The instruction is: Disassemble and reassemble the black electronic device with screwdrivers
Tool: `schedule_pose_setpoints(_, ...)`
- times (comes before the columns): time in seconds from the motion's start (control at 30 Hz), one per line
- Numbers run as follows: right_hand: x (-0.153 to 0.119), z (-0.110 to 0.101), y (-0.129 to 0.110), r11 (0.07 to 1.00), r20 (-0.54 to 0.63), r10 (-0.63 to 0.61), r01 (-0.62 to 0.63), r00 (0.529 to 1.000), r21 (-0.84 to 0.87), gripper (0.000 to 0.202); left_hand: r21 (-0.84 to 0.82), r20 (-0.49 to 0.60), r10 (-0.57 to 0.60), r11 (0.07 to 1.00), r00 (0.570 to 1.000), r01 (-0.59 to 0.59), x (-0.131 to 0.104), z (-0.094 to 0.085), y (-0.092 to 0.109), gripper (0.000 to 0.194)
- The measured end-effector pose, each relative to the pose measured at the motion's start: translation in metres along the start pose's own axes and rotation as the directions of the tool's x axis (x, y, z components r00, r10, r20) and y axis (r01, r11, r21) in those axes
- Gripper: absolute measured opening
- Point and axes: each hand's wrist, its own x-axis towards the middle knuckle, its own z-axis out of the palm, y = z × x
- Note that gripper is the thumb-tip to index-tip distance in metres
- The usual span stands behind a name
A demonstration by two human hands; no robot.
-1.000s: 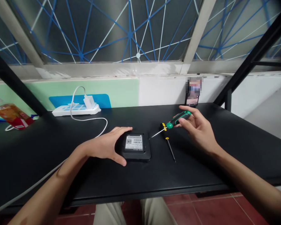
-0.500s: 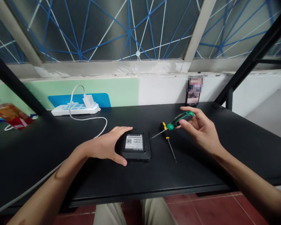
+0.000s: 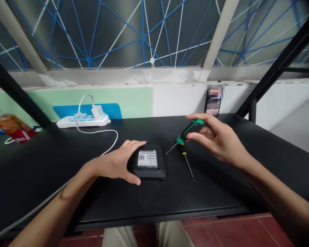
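A flat black square device [image 3: 162, 168] with a white printed label [image 3: 147, 159] lies on the black table. My left hand [image 3: 118, 163] is closed round its left side, the fingers at the far edge and the thumb at the near edge. Between thumb and fingers my right hand [image 3: 216, 139] holds a green-and-black screwdriver [image 3: 192, 129]. Its shaft slants down to the left, and the tip is by the device's upper right edge; whether it touches I cannot tell. Beneath it lies a yellow-and-black screwdriver [image 3: 188, 166], its handle partly hidden.
A white power strip [image 3: 86, 120] with a plugged-in charger [image 3: 98, 112] stands at the back left; its white cable [image 3: 113, 142] runs behind my left arm. A drink bottle [image 3: 12, 125] is at the far left. A phone [image 3: 213, 103] leans against the wall.
My right hand has moved left with the green-and-black screwdriver, whose handle is now steeper and nearer the device. My left hand keeps its hold.
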Motion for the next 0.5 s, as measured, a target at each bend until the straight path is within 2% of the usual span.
schedule_pose_setpoints(0.1,-0.005,-0.001,0.008,0.999,-0.006,0.042,-0.042,0.999,0.024,0.049,-0.002,0.001,-0.002,1.000,1.000,0.002,0.000,0.000,0.000,0.114)
schedule_pose_setpoints(0.33,-0.028,0.007,0.040,0.955,-0.059,0.164,-0.144,0.985,0.258,0.041,0.010,-0.011,-0.015,1.000,1.000,0.015,0.000,0.000,0.002,0.114)
schedule_pose_setpoints(0.5,-0.038,0.009,0.044,0.931,-0.103,0.200,-0.157,0.974,0.329,0.040,0.020,-0.023,-0.029,0.999,0.999,0.030,0.001,0.000,0.003,0.114)
